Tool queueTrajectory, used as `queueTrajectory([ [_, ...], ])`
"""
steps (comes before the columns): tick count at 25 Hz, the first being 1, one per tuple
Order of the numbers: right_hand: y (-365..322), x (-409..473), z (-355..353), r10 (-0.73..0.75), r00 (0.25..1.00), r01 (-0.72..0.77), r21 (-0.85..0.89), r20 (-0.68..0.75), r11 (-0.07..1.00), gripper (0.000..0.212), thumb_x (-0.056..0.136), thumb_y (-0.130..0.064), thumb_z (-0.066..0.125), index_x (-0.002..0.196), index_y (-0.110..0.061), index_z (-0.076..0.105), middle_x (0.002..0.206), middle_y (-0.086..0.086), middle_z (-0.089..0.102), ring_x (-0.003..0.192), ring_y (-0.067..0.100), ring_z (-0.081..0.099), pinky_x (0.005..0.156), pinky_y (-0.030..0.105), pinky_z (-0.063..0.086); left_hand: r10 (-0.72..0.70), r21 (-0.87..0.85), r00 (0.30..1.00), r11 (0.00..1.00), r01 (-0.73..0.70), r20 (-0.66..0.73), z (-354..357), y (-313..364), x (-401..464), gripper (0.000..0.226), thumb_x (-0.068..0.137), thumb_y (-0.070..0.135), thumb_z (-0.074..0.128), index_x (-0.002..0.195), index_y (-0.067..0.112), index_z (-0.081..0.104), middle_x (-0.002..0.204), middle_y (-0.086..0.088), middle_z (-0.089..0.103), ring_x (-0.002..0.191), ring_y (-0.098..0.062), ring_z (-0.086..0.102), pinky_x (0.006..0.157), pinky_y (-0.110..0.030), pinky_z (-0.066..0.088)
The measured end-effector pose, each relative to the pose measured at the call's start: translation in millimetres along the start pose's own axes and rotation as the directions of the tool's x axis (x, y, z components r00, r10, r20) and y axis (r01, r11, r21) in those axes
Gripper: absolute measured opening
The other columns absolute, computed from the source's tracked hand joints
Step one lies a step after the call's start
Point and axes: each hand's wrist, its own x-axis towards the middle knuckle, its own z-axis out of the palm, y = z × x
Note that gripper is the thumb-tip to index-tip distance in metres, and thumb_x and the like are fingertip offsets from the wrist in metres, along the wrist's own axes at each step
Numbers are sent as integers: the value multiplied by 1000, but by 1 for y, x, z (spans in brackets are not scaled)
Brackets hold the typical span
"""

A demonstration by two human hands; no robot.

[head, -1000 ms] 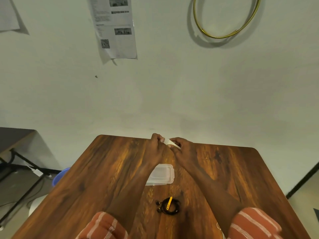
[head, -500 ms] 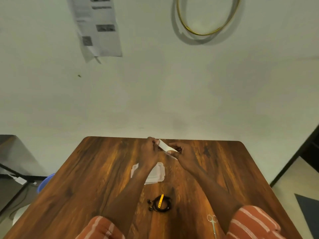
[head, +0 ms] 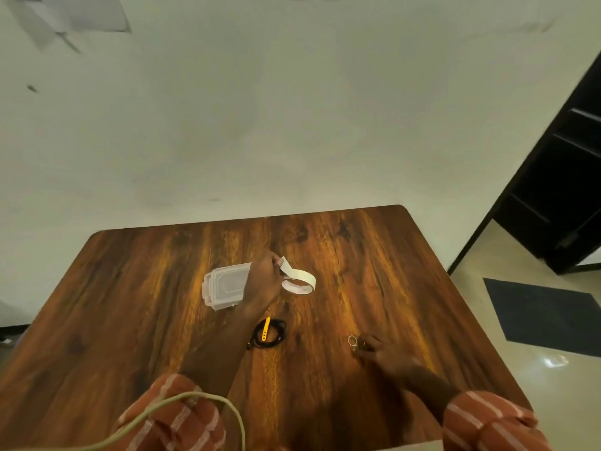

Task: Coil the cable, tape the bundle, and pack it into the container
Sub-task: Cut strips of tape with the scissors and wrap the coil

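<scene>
A black coiled cable with a yellow tie lies on the wooden table in front of me. A clear plastic container with its lid on sits just beyond it. My left hand pinches the loose end of a white tape strip. The tape roll hangs from that strip, at the table surface to the right of the hand. Nearer me on the right, my right hand is closed over small scissors. Only one metal finger ring of the scissors shows.
A pale cord loops across the bottom of the view over my left sleeve. The table's right edge borders a tiled floor with a dark mat. A dark shelf unit stands at the far right.
My right hand has let go of the tape and dropped back right onto the scissors. My left hand keeps the strip end, with the roll now hanging from it. The view has swung right and down.
</scene>
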Motion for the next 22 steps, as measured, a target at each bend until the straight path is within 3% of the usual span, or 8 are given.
queueTrajectory([
  [2,-12,4,-2,42,998,-40,-45,36,998,97,71,-89,27,144,-27,45,156,2,37,142,23,34,119,38,23,-12,10,1000,1000,12,17,6,1,-3,7,96,13,55,103,13,58,105,-5,69,88,-14,63,61,-13,43],
  [4,-28,2,-4,48,999,-45,-123,17,991,54,98,-51,38,144,-23,41,154,6,37,137,26,40,114,45,33,-12,11,999,1000,12,36,9,3,-6,6,96,14,56,101,16,55,106,-4,69,87,-12,64,61,-12,44],
  [6,-37,9,-1,17,998,-28,-185,-58,982,37,102,-27,42,137,-17,49,147,6,44,131,23,45,109,39,37,5,9,999,1000,-5,35,10,5,-9,5,96,15,55,99,18,54,106,-4,70,87,-14,65,61,-12,45],
  [9,-39,8,6,19,976,-38,-87,-217,996,22,100,-24,46,116,-25,60,128,1,59,108,10,55,84,19,40,10,8,1000,1000,-10,15,5,7,-13,5,96,14,56,100,17,55,105,-3,70,86,-13,65,62,-13,45],
  [10,-36,4,5,42,972,-50,-31,-232,998,19,99,-26,48,113,-29,60,127,-2,59,106,7,53,83,17,38,15,5,1000,1000,-15,6,4,6,-12,6,96,13,56,101,15,56,106,-3,70,86,-12,65,63,-13,45],
  [13,-14,2,12,-55,975,33,-105,-217,994,32,96,-32,49,127,-28,58,137,-5,48,122,12,42,100,28,37,7,9,1000,1000,-7,-18,0,4,-13,10,96,14,56,106,13,58,109,-5,70,86,-9,62,61,-12,43],
  [18,-16,14,0,-150,988,128,-376,-30,918,37,104,-26,36,138,-16,47,145,6,41,129,22,41,106,37,38,-7,4,999,1000,7,-35,-2,6,-16,12,97,15,54,108,12,58,112,-6,70,94,-16,67,59,-10,39],
  [22,-25,28,1,-186,973,229,-483,135,845,46,104,-24,36,147,-9,34,154,17,33,135,36,39,111,48,35,-26,-9,998,1000,25,-52,-6,9,-17,13,99,17,51,109,13,58,110,-2,68,85,-7,59,59,-9,38],
])
